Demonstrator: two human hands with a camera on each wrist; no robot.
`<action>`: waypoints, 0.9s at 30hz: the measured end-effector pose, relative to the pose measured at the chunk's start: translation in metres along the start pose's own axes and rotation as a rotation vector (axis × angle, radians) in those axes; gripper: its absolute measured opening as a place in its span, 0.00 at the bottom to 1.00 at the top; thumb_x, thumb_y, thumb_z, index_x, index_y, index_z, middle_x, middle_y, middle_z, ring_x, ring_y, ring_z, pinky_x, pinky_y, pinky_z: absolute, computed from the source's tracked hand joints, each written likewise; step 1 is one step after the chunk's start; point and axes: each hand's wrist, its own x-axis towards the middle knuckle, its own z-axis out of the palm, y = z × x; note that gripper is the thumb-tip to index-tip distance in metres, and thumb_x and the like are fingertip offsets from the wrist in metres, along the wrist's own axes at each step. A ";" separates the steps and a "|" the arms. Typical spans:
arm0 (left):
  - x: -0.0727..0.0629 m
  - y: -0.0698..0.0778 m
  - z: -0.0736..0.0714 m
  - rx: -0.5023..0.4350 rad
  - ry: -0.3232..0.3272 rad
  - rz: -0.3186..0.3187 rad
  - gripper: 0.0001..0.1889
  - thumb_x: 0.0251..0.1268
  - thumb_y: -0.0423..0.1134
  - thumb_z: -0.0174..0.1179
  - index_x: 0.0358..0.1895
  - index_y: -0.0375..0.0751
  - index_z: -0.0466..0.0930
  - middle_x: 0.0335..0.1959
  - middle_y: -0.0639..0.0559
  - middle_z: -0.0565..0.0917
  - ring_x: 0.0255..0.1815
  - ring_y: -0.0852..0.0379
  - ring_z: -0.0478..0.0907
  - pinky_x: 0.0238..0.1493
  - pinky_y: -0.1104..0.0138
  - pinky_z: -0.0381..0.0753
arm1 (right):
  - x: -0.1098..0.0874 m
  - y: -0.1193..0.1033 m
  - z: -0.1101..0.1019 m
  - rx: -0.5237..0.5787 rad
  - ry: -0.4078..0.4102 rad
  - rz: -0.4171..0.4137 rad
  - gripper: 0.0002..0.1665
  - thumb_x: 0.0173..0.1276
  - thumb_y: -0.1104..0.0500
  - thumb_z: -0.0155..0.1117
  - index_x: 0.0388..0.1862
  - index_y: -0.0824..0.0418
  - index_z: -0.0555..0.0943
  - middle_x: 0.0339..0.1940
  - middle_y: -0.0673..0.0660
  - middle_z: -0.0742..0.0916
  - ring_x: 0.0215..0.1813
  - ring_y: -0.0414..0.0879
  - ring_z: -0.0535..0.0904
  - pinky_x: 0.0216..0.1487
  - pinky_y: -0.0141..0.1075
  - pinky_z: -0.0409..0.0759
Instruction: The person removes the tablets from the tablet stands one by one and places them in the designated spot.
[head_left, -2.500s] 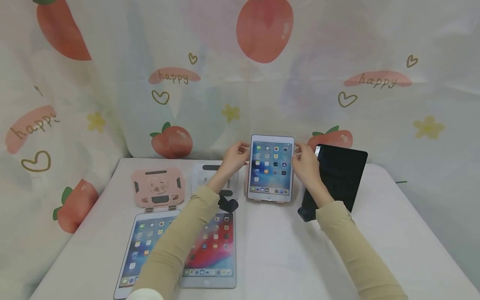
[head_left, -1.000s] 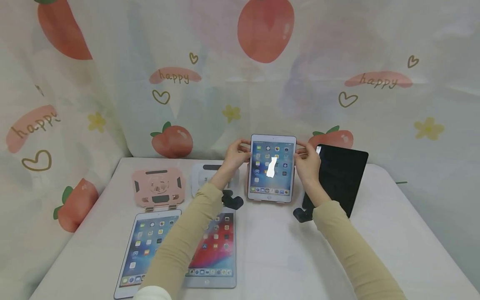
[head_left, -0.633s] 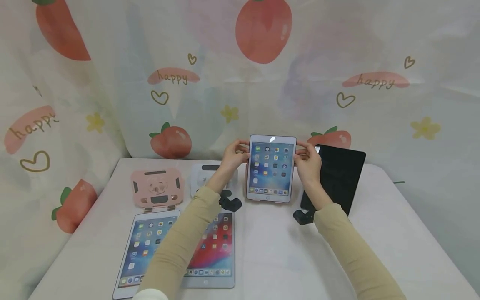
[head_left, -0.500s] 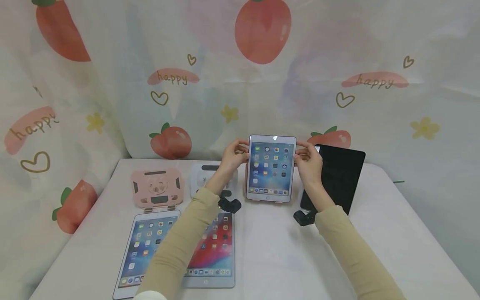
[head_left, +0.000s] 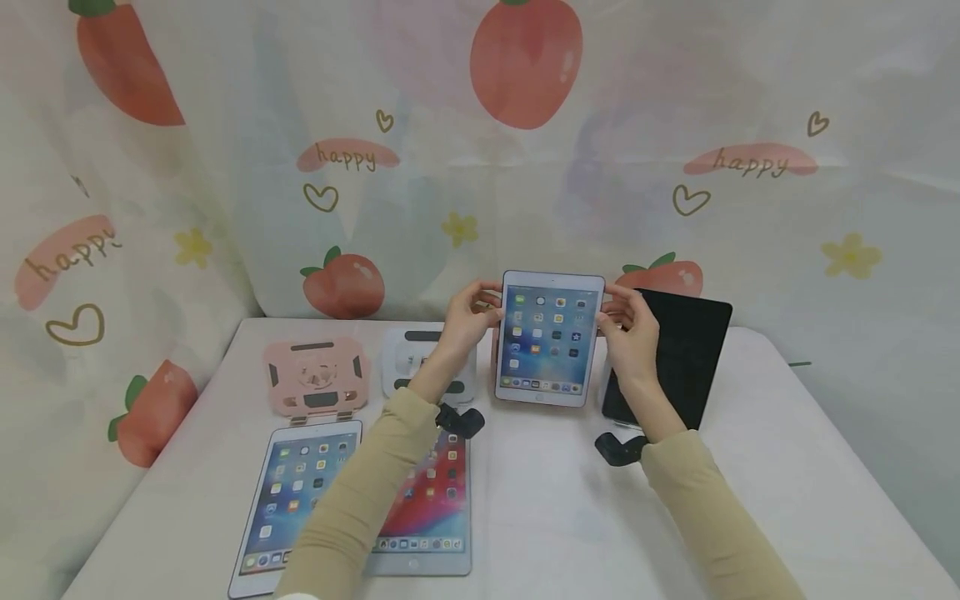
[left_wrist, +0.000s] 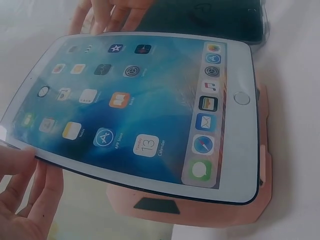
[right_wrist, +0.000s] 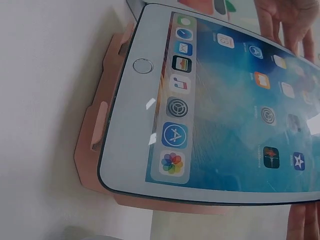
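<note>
A white-framed tablet [head_left: 549,342] with a lit home screen stands tilted back at the table's rear, my hands at its two long sides. My left hand [head_left: 467,323] pinches the upper left edge, thumb in front and fingers behind. The opposite edge is pinched by my right hand [head_left: 632,337]. Behind the tablet is a pink stand [left_wrist: 220,216], whose lower lip [right_wrist: 100,125] shows beside the home-button end in the right wrist view. Most of the stand is hidden by the tablet.
A black-screened tablet [head_left: 686,358] leans just right of my right hand. On the left lie a pink stand [head_left: 318,375], a white stand [head_left: 431,367] and two lit tablets, one blue [head_left: 300,483] and one red-blue [head_left: 431,508]. A patterned curtain [head_left: 420,83] hangs behind.
The held tablet has turned slightly clockwise, its top right corner shifting right. My right hand has moved right with it, while the left hand stays nearly in place.
</note>
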 end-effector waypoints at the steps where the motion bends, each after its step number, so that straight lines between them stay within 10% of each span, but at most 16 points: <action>1: -0.001 0.001 0.000 -0.004 -0.002 0.002 0.18 0.61 0.25 0.58 0.54 0.44 0.78 0.38 0.48 0.77 0.34 0.58 0.75 0.41 0.66 0.82 | -0.001 -0.001 -0.001 0.001 0.000 -0.003 0.22 0.67 0.70 0.58 0.59 0.58 0.76 0.37 0.48 0.79 0.35 0.33 0.75 0.35 0.22 0.80; 27: -0.056 -0.003 -0.004 -0.033 -0.058 0.001 0.19 0.60 0.26 0.59 0.54 0.43 0.79 0.39 0.45 0.79 0.33 0.59 0.76 0.42 0.62 0.84 | -0.048 -0.008 -0.024 0.014 -0.052 0.072 0.21 0.67 0.70 0.58 0.59 0.61 0.75 0.32 0.40 0.79 0.35 0.33 0.76 0.36 0.20 0.80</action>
